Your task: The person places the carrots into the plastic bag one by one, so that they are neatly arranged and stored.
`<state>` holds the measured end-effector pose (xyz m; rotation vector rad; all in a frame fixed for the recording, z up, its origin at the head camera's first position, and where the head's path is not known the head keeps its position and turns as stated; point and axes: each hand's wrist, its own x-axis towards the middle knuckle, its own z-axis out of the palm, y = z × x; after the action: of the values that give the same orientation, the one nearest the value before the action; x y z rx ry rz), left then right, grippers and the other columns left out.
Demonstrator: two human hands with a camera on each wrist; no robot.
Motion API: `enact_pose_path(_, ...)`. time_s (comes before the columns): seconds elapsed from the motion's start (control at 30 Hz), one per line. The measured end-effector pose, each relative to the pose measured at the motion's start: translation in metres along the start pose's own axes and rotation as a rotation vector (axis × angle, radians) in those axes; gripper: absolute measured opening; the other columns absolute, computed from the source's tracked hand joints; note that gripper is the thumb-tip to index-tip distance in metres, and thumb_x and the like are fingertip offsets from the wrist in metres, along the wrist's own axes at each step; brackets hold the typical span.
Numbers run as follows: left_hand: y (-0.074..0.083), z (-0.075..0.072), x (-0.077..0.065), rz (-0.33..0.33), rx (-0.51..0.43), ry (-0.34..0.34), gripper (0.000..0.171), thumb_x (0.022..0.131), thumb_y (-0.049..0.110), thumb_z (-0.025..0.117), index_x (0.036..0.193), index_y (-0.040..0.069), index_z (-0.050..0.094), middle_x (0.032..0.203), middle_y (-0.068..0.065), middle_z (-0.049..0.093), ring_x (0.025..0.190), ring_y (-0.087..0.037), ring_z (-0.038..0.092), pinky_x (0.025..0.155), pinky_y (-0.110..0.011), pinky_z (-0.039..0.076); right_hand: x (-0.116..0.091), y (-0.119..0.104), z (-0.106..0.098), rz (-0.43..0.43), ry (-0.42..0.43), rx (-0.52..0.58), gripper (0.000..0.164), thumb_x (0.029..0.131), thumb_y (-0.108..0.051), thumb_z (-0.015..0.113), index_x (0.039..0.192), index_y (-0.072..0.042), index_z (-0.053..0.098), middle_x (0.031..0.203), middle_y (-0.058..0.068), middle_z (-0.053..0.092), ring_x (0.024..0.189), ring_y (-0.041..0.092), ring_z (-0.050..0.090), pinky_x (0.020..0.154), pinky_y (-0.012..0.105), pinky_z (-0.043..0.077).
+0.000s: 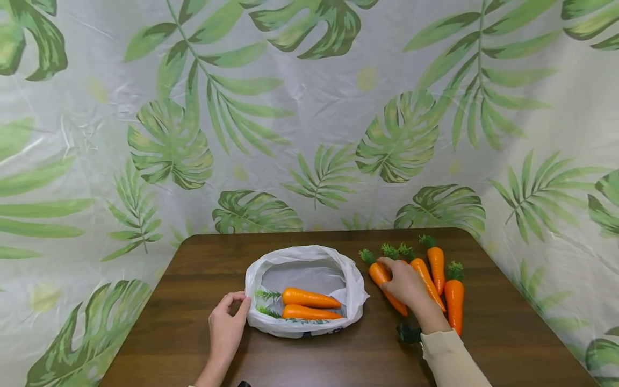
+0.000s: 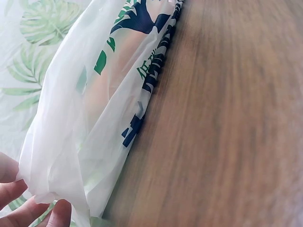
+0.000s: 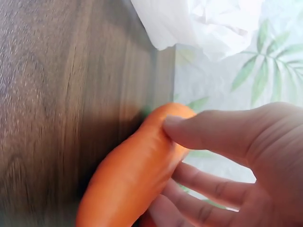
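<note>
A white plastic bag [image 1: 359,301] with green and dark blue print stands with its mouth wide and its rim folded outward. Two orange carrots [image 1: 309,297] with green tops lie side by side in it. At the bag's left end my left hand [image 1: 228,322] pinches the rim between thumb and fingers; the left wrist view shows the fingertips [image 2: 60,213] at the plastic. To the right of the bag, my right hand [image 1: 406,282] grips a carrot [image 3: 137,161] near its leafy end, thumb on one side and fingers on the other. That carrot rests slanted among others.
More carrots lie right of my right hand, among them an upright-lying carrot [image 1: 454,303] and another farther back [image 1: 437,266]. They sit on a dark wooden table [image 1: 203,269]. A leaf-patterned sheet [image 1: 319,123] hangs behind it. A small black object [image 1: 408,333] shows by my right wrist.
</note>
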<state>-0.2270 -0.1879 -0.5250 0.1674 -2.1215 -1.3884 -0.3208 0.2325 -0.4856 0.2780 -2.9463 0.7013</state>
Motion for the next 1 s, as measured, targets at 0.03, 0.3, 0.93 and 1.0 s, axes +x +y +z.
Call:
enact_pose_path(0.03, 0.0000, 0.0001, -0.0002, -0.001, -0.003, 0.000, 0.008, 0.086, 0.008, 0.079, 0.085, 0.013, 0.073, 0.096, 0.004, 0.075, 0.097, -0.016, 0.069, 0.084, -0.020, 0.049, 0.0001, 0.0002, 0.0011, -0.001, -0.008, -0.002, 0.067, 0.078, -0.009, 0.079, 0.141, -0.010, 0.057, 0.124, 0.018, 0.064, 0.102, 0.037, 0.061, 0.080, 0.052, 0.050)
enact_pose_path(0.3, -0.0009, 0.0011, -0.0002, -0.005, 0.001, -0.001, 0.008, 0.086, 0.008, 0.079, 0.085, 0.013, 0.073, 0.098, 0.003, 0.075, 0.098, -0.016, 0.069, 0.082, -0.014, 0.045, 0.0020, -0.0036, 0.0049, -0.003, -0.065, -0.002, 0.076, 0.073, -0.015, 0.087, 0.142, -0.010, 0.055, 0.094, 0.007, 0.066, 0.074, 0.022, 0.056, 0.066, 0.040, 0.048)
enact_pose_path(0.93, 0.0018, 0.0001, -0.0010, -0.030, 0.006, -0.011, 0.006, 0.088, 0.012, 0.079, 0.085, 0.013, 0.073, 0.097, 0.003, 0.074, 0.101, -0.016, 0.068, 0.086, -0.023, 0.048, -0.0014, -0.0068, 0.0051, -0.012, -0.057, -0.019, 0.075, 0.073, -0.015, 0.085, 0.141, -0.008, 0.055, 0.101, 0.010, 0.069, 0.072, 0.022, 0.057, 0.067, 0.041, 0.050)
enact_pose_path(1.0, 0.0023, 0.0000, -0.0004, -0.037, 0.011, -0.014, 0.007, 0.088, 0.015, 0.079, 0.086, 0.011, 0.073, 0.097, 0.002, 0.074, 0.102, -0.017, 0.068, 0.086, -0.025, 0.049, -0.0013, -0.0065, 0.0037, -0.008, -0.053, -0.008, 0.074, 0.073, -0.014, 0.084, 0.141, -0.008, 0.055, 0.099, 0.010, 0.068, 0.072, 0.022, 0.056, 0.066, 0.040, 0.049)
